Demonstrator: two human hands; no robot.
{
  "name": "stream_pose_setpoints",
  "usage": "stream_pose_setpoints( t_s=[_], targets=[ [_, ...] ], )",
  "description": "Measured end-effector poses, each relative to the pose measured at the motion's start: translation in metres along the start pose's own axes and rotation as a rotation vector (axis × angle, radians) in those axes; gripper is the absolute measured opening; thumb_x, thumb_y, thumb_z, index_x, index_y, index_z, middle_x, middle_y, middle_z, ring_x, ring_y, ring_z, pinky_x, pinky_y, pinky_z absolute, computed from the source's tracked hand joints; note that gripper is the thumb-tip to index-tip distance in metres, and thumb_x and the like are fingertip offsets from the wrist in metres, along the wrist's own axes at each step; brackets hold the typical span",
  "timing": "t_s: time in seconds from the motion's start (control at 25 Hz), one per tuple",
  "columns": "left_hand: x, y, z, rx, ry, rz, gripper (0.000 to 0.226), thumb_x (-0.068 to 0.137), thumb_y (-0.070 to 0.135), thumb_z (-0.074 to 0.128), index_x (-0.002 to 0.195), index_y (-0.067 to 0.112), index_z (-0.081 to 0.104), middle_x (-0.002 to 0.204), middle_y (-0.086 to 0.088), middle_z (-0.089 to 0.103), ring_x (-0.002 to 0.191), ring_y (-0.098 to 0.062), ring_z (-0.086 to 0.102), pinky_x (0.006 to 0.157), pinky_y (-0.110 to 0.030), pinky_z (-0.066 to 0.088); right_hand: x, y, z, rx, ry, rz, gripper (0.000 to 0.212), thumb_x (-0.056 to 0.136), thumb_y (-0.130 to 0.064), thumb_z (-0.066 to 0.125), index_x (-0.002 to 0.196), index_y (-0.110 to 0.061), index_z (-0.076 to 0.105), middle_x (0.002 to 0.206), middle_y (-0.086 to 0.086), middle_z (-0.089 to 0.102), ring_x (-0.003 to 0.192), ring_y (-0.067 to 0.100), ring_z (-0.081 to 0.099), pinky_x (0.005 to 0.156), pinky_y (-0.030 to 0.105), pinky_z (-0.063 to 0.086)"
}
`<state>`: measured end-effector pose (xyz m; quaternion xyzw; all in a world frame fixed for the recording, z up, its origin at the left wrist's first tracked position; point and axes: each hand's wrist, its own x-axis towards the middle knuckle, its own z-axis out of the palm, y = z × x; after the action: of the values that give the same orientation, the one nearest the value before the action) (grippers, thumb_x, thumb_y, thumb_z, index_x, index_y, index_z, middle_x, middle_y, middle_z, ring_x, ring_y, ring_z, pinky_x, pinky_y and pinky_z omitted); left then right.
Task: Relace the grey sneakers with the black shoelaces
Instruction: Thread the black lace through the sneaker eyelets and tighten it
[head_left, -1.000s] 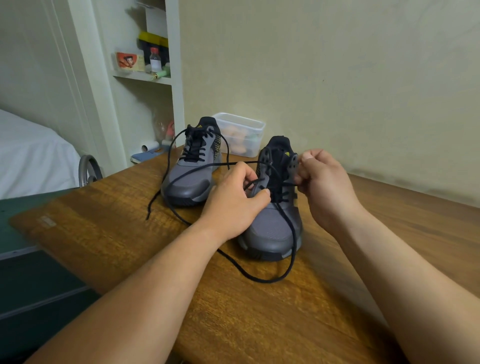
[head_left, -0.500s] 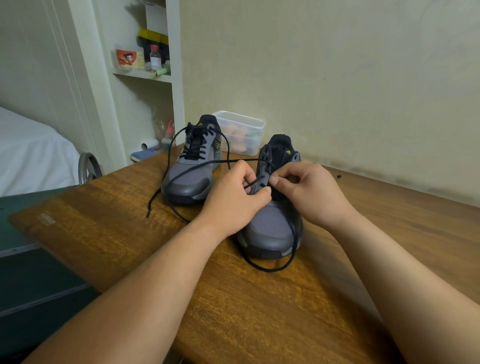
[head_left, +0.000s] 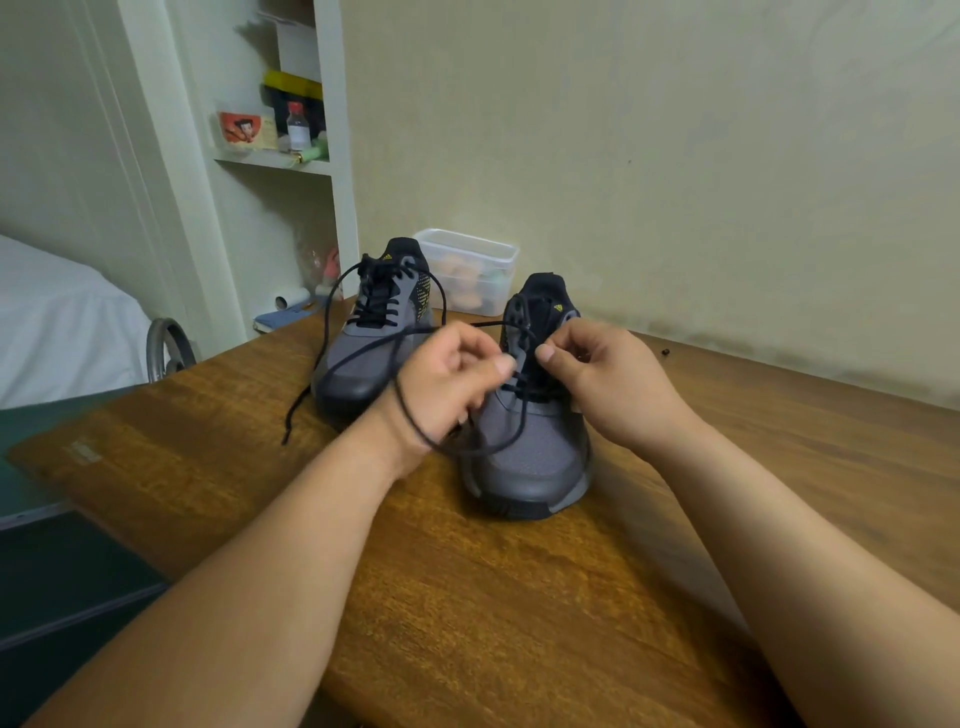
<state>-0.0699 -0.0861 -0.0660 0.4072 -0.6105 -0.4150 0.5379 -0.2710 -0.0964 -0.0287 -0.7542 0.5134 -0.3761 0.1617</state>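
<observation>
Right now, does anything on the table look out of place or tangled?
Yes. A black shoelace from the near sneaker lies across the wrist of the left hand, so it could snag. Behind it, the far sneaker has a loose lace end trailing on the table.

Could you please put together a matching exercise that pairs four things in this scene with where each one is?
Things:
1. nearer sneaker
2. farther sneaker
3. clear container
4. red-capped bottle

Places:
A. on the shelf
B. on the table by the wall, behind both sneakers
C. between the left hand and right hand, which work its black shoelace
D. farther back on the left, no hand on it

Pairs: 1-C, 2-D, 3-B, 4-A.
</observation>
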Motion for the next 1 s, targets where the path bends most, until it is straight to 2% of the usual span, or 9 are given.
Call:
stream_pose_setpoints(
  t_s=[0.08,0.16,0.32,0.44,0.52,0.6,0.72,0.88,1.0],
  targets=[
    [0.000,-0.011,0.006,0.289,-0.007,0.035,0.037,0.087,0.028,0.087,0.108,0.018,0.058,0.093,-0.001,0.054,0.081,-0.011,0.052,0.075,-0.029,0.051,0.000,-0.002,-0.001,-0.030,0.006,0.014,0.020,0.104,-0.031,0.060,0.086,-0.023,0.063,0.078,-0.005,0.066,0.076,0.018,0.062,0.073,0.041,0.051],
    [-0.001,-0.014,0.007,0.308,-0.010,0.051,0.043,0.084,0.030,0.089,0.109,0.019,0.056,0.097,-0.002,0.053,0.085,-0.011,0.052,0.083,-0.033,0.053,0.002,-0.002,-0.006,0.138,0.033,0.126,0.020,0.105,-0.024,0.051,0.094,-0.015,0.065,0.088,0.004,0.072,0.084,0.026,0.069,0.080,0.048,0.058],
    [0.000,-0.014,0.006,0.298,0.011,0.103,0.043,0.085,0.029,0.089,0.116,0.021,0.059,0.100,0.001,0.056,0.077,-0.002,0.051,0.075,-0.024,0.052,0.006,0.003,-0.014,0.785,0.132,0.436,0.038,0.101,-0.017,0.036,0.099,0.003,0.069,0.098,0.024,0.077,0.085,0.033,0.075,0.084,0.044,0.062],
    [-0.001,-0.012,0.006,0.360,0.026,0.136,0.046,0.087,0.034,0.086,0.125,0.024,0.063,0.103,0.005,0.061,0.066,0.001,0.051,0.065,-0.016,0.049,0.007,-0.002,-0.007,1.007,0.096,0.425,0.043,0.103,-0.016,0.032,0.090,0.002,0.069,0.093,0.019,0.078,0.081,0.024,0.072,0.084,0.035,0.057],
    [-0.003,-0.011,0.005,0.405,0.045,0.153,0.044,0.088,0.037,0.084,0.125,0.024,0.065,0.090,0.009,0.059,0.064,-0.002,0.053,0.063,-0.015,0.048,0.006,-0.003,-0.002,0.849,0.112,0.328,0.033,0.105,-0.018,0.037,0.085,-0.008,0.062,0.076,0.004,0.072,0.079,0.020,0.069,0.086,0.039,0.055],
    [-0.004,-0.012,0.003,0.429,0.056,0.166,0.039,0.088,0.042,0.084,0.119,0.027,0.065,0.089,0.009,0.065,0.071,-0.003,0.062,0.067,-0.020,0.054,0.003,0.002,0.000,0.522,0.113,0.178,0.021,0.108,-0.028,0.048,0.094,-0.015,0.058,0.077,-0.002,0.065,0.080,0.016,0.064,0.087,0.043,0.054],
    [-0.003,-0.015,0.002,0.390,0.053,0.146,0.038,0.088,0.040,0.084,0.120,0.031,0.065,0.107,0.015,0.072,0.094,-0.001,0.072,0.082,-0.026,0.061,-0.003,0.005,-0.002,0.044,0.006,-0.040,0.007,0.102,-0.030,0.064,0.097,-0.026,0.065,0.084,-0.011,0.065,0.077,0.006,0.059,0.070,0.029,0.047],
    [-0.004,-0.010,0.006,0.446,-0.010,0.119,0.065,0.097,0.030,0.076,0.155,0.027,0.047,0.133,0.028,0.052,0.119,0.014,0.054,0.099,-0.005,0.041,-0.003,-0.001,-0.001,-0.121,-0.003,-0.083,0.006,0.099,-0.029,0.069,0.096,-0.029,0.074,0.085,-0.015,0.066,0.080,0.003,0.061,0.065,0.021,0.043],
    [-0.001,-0.011,0.009,0.479,-0.100,0.130,0.072,0.103,0.026,0.066,0.165,0.022,0.030,0.161,0.013,0.034,0.152,-0.005,0.032,0.126,-0.027,0.027,-0.003,-0.007,0.005,-0.177,0.025,-0.056,0.011,0.100,-0.028,0.066,0.094,-0.022,0.073,0.091,-0.001,0.068,0.082,0.014,0.062,0.068,0.030,0.044]
  ],
)
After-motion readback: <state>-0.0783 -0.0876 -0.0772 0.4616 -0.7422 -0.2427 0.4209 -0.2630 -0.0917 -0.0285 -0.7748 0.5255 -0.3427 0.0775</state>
